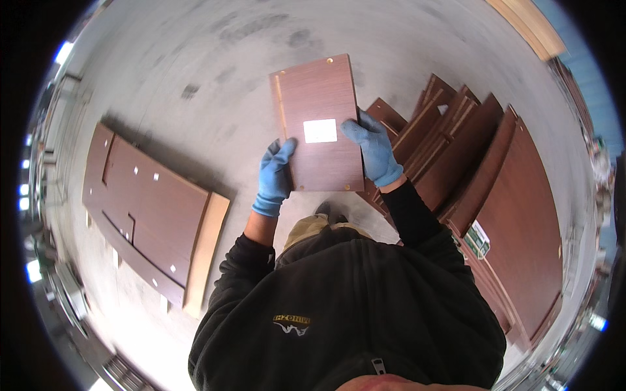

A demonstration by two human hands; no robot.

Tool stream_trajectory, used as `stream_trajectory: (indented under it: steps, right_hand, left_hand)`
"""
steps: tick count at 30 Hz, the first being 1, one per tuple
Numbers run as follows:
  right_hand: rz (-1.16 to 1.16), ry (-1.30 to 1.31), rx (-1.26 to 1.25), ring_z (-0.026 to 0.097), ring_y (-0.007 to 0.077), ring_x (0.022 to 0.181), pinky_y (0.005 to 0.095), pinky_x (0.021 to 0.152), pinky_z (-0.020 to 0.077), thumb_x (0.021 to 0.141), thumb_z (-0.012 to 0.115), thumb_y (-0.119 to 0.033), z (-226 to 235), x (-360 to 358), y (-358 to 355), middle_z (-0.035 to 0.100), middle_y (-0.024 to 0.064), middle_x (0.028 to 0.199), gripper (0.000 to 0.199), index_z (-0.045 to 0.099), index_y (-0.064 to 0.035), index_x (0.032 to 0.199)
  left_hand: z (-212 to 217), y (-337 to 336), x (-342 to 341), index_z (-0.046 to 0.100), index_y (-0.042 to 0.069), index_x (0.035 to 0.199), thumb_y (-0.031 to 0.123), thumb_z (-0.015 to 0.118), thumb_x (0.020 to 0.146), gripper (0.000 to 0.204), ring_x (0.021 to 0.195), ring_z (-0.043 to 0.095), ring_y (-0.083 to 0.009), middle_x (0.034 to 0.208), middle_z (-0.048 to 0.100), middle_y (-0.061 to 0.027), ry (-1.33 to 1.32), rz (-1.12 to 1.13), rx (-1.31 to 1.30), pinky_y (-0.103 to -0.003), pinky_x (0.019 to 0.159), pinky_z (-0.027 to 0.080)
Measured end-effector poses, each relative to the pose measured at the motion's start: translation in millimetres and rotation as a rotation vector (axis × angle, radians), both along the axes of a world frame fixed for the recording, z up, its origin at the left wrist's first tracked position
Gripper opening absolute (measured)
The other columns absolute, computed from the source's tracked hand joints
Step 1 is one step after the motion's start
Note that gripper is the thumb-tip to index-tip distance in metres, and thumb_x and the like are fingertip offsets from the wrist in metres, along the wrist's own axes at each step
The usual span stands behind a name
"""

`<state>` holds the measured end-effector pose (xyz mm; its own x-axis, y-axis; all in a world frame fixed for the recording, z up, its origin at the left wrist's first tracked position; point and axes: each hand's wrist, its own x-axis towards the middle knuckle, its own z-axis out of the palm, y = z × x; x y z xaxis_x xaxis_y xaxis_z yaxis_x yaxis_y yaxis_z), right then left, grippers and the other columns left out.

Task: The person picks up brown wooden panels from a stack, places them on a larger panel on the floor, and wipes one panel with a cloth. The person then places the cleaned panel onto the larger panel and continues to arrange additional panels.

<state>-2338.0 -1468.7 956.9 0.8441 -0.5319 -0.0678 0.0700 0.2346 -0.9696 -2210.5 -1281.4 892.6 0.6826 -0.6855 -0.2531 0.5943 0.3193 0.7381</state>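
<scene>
One panel, two gloved hands

A single wood-grain panel (319, 98), flat, rectangular and reddish-brown, is held up in front of the person, above the floor (195, 58). Its face carries one white rectangular label (320, 131), four small round brass-coloured fittings (329, 60) near the corners, and one pale groove (280, 98) along the left edge. The left hand (275, 174), in a blue glove, pinches the lower left edge, thumb on the face; the right hand (377, 151), gloved alike, clasps the right edge higher up. To the right lie many overlapping brown boards (521, 215), too layered to count, with one green-and-white item (477, 240) among them. To the left is one low stack (153, 208), brown-faced, pale along one side. The floor is smooth, grey and smudged.
</scene>
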Motion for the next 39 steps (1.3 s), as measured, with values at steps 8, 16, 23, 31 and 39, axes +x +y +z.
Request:
stream_trajectory:
  steps: [8, 16, 23, 31, 39]
  right_hand:
    - [0.288, -0.104, -1.407, 0.055, 0.045, 0.132, 0.0482, 0.109, 0.0479, 0.085, 0.062, -0.003, 6, -3, 69, 0.05, 0.0285, 0.15, 0.054, 0.053, 0.0043, 0.137]
    - [0.558, -0.37, -1.406, 0.039, 0.047, 0.145, 0.0564, 0.117, 0.032, 0.084, 0.073, -0.04, -28, 3, 65, 0.042, 0.0276, 0.156, 0.069, 0.054, 0.0002, 0.137]
    - [-0.028, -0.42, -1.462, 0.048, 0.0448, 0.14, 0.0512, 0.115, 0.041, 0.099, 0.065, -0.041, 1, 95, 53, 0.047, 0.0316, 0.152, 0.065, 0.049, 0.0036, 0.144]
    - [0.721, -0.802, -1.326, 0.042, 0.0384, 0.146, 0.053, 0.124, 0.0255, 0.093, 0.056, -0.072, 18, 203, 266, 0.047, 0.0212, 0.156, 0.083, 0.055, -0.0035, 0.14]
    - [0.069, 0.157, -1.207, 0.063, 0.0434, 0.116, 0.0471, 0.097, 0.052, 0.093, 0.075, -0.035, -28, 322, 93, 0.063, 0.0274, 0.129, 0.055, 0.059, 0.0029, 0.129]
  left_hand:
    - [32, 24, -69, 0.042, 0.011, 0.157, 0.039, 0.064, 0.103, 0.064, 0.129, 0.055, -0.0226, 0.144, 0.056, -0.0085, -0.432, 0.292, 0.066, -0.037, 0.105, 0.049]
    - [24, 101, -65, 0.062, 0.01, 0.137, 0.037, 0.054, 0.108, 0.041, 0.129, 0.06, -0.0272, 0.137, 0.066, -0.0087, 0.165, 0.452, -0.579, -0.047, 0.115, 0.041]
    - [25, 189, -31, 0.047, 0.01, 0.152, 0.041, 0.058, 0.106, 0.057, 0.138, 0.051, -0.0307, 0.149, 0.055, -0.0117, 0.178, 0.668, -0.54, -0.05, 0.12, 0.037]
    - [-7, 212, 33, 0.034, 0.005, 0.159, 0.033, 0.048, 0.11, 0.058, 0.141, 0.05, -0.0278, 0.155, 0.049, -0.0112, -0.294, 0.666, -0.053, -0.044, 0.121, 0.037]
    - [9, 243, 131, 0.053, 0.01, 0.147, 0.034, 0.058, 0.106, 0.048, 0.134, 0.055, -0.0263, 0.146, 0.06, -0.0075, 0.206, 0.618, -0.512, -0.05, 0.118, 0.039]
